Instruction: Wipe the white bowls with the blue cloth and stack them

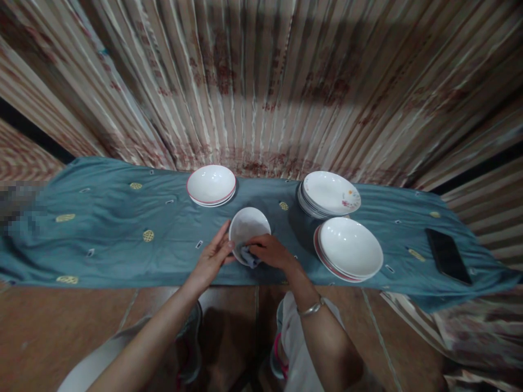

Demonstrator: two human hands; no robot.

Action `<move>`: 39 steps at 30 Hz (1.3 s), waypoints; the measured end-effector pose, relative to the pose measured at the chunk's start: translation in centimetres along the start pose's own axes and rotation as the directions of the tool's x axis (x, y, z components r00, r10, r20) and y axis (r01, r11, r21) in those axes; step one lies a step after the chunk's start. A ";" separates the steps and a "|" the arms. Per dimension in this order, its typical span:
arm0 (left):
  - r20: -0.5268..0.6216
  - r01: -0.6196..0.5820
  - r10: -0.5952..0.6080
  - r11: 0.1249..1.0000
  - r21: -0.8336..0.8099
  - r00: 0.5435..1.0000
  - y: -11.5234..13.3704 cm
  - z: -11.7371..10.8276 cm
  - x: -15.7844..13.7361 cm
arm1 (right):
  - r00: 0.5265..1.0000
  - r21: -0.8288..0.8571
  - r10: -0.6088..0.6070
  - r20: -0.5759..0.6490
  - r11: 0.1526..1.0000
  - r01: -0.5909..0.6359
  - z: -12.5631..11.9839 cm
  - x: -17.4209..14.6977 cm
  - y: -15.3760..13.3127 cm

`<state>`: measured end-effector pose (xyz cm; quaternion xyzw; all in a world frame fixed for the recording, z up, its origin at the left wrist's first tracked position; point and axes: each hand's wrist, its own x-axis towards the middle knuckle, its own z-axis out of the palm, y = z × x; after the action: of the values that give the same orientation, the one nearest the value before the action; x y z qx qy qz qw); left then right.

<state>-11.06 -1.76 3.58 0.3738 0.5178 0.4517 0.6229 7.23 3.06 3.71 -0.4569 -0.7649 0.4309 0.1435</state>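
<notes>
A small white bowl (247,222) is tilted toward me above the cloth-covered table, near its front edge. My left hand (215,251) grips the bowl's left side, thumb at the rim and fingers around the outside. Inside the lower right of the bowl, my right hand (267,250) presses a bunched blue-grey cloth (250,257) against the wall. Its fingers are closed on the cloth, and part of the cloth hangs over the near rim. The fingertips of my left hand are partly hidden behind the bowl.
Red-rimmed white bowls (211,184) are stacked behind to the left. Floral plates (330,193) form a stack at the back right, with another dish stack (351,247) in front. A black phone (448,255) lies far right on the blue-green tablecloth (118,234). A curtain (261,81) hangs behind.
</notes>
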 end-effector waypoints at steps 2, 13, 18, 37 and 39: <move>-0.001 0.004 -0.004 1.000 -0.017 1.000 -0.1 -0.2 0.1 | 1.000 0.123 -0.005 0.007 0.992 0.004 0.2 0.2 -0.1; -0.109 0.039 -0.048 0.996 -0.085 0.993 -1.1 -1.2 0.5 | 0.994 0.587 -0.085 -0.066 0.802 0.108 2.3 1.5 -0.5; -0.088 0.028 -0.041 0.989 -0.147 0.995 -1.2 -1.3 0.4 | 0.975 0.498 -0.164 -0.152 0.839 0.219 2.8 2.3 -1.4; -0.092 0.044 -0.066 0.973 -0.228 0.994 -2.0 -1.8 0.8 | 0.941 -0.397 -0.175 -0.289 0.917 0.048 3.0 2.7 -1.1; -0.092 0.048 -0.072 0.970 -0.239 0.993 -1.8 -1.7 0.8 | 0.947 -0.396 -0.169 -0.273 0.917 0.050 3.0 2.6 -0.8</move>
<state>-12.37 -1.58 1.38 0.2581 0.5020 0.5094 0.6495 3.55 3.47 2.10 -0.4924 -0.8280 0.1889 0.1904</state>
